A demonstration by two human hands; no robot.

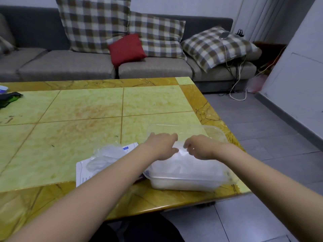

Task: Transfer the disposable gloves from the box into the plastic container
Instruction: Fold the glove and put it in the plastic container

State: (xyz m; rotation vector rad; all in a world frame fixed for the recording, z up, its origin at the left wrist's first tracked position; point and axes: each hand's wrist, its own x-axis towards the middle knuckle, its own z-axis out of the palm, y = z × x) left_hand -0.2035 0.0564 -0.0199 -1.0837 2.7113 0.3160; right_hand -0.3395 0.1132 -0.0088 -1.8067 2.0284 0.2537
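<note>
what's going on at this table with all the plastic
A person is packing disposable gloves into a clear plastic container at the near right corner of the table. The left hand and right hand both pinch the top of the pile. The box lies flat to the left, a loose clump on it.

Clear container (185, 183) packed w/ gloves (190, 165), lid (215, 132) open; flat white box (81, 174) just left; loose gloves (104, 157) atop.

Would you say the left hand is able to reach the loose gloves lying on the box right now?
Probably yes: the left hand would first have to let go of the packed gloves in the plastic container, but the loose gloves lie uncovered on the box close beside it.
</note>
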